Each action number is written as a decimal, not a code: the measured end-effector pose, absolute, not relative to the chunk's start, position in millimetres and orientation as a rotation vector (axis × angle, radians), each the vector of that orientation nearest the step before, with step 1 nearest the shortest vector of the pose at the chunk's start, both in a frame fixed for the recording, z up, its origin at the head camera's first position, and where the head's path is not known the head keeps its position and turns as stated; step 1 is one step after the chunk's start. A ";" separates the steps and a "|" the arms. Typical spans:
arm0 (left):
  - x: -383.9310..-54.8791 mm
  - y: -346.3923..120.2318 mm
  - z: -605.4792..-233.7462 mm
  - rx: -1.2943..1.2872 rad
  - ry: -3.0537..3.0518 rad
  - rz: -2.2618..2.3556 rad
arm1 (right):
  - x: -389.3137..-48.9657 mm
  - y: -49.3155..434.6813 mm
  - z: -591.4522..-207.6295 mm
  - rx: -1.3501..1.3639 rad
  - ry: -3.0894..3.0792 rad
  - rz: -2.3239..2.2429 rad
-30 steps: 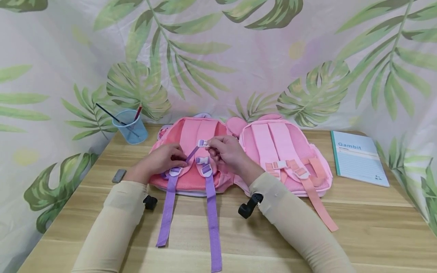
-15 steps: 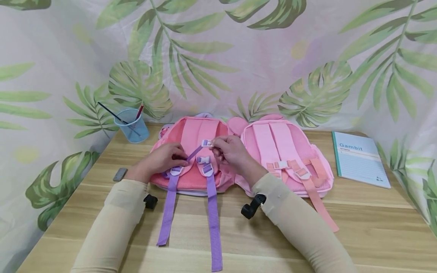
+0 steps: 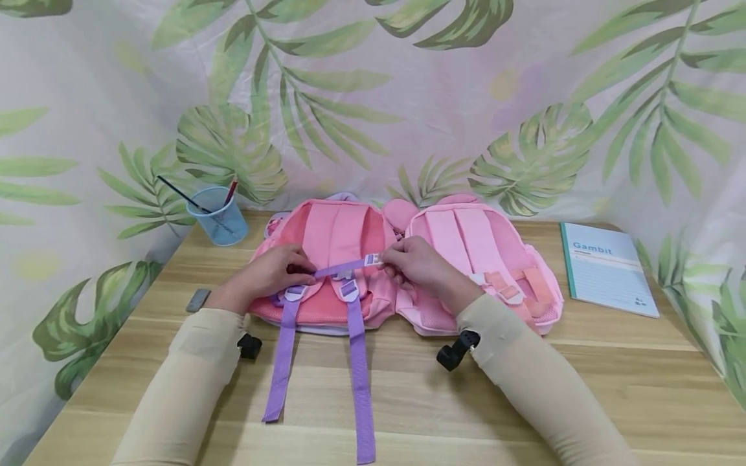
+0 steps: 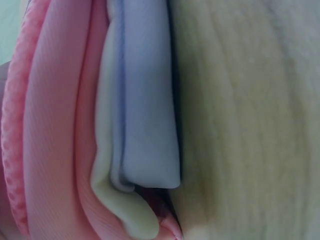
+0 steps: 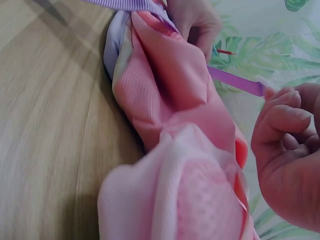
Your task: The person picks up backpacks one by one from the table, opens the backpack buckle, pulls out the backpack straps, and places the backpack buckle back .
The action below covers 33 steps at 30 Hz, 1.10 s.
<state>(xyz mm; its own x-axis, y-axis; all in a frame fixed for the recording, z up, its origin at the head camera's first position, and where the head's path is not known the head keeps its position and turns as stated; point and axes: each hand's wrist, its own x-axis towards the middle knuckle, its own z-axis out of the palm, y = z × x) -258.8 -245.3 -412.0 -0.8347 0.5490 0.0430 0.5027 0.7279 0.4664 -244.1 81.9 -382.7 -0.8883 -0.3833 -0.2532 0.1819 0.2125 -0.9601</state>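
Observation:
A coral-pink backpack (image 3: 317,223) lies on the table with its strap side up. My right hand (image 3: 424,266) pinches the white plastic buckle (image 3: 373,259) at the end of a purple strap (image 3: 340,268), which runs taut across the bag to my left hand (image 3: 278,273). There the left thumb and fingers hold the strap near the left white adjuster (image 3: 295,293). In the right wrist view the purple strap (image 5: 235,82) stretches to my right fingertips. The mating buckle half is mostly hidden behind the strap. The left wrist view shows just the bag's side (image 4: 55,120).
A lighter pink backpack (image 3: 445,226) touches the first on its right. A blue mesh pen cup (image 3: 218,217) stands back left, a Gambit notebook (image 3: 609,268) lies right. A small grey block (image 3: 198,300) is by the left wrist. Purple strap tails (image 3: 360,382) hang toward the front.
My right hand has moved right and slightly down with the buckle, drawing the purple strap out longer and flatter across the bag. The left hand stays in place.

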 end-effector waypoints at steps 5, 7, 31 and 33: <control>-258.4 -246.4 -412.3 0.856 2.832 0.708 | -244.4 90.5 -384.4 -0.206 2.064 -1.614; -257.8 -246.7 -412.5 0.855 2.833 0.708 | -244.3 92.2 -385.9 -0.200 2.053 -1.600; -258.6 -242.8 -412.3 0.820 2.824 0.703 | -235.7 92.7 -387.0 -0.197 2.391 -1.250; -258.8 -241.9 -411.8 0.819 2.815 0.702 | -235.3 93.7 -387.6 -0.169 2.361 -1.281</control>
<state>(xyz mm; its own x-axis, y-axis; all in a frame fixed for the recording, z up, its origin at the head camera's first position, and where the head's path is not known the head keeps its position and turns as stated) -258.8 -241.9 -411.8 -0.8450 0.5348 0.0080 0.4759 0.7450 0.4674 -235.3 93.7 -387.6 -0.8928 -0.3117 -0.3251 0.1027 0.5620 -0.8207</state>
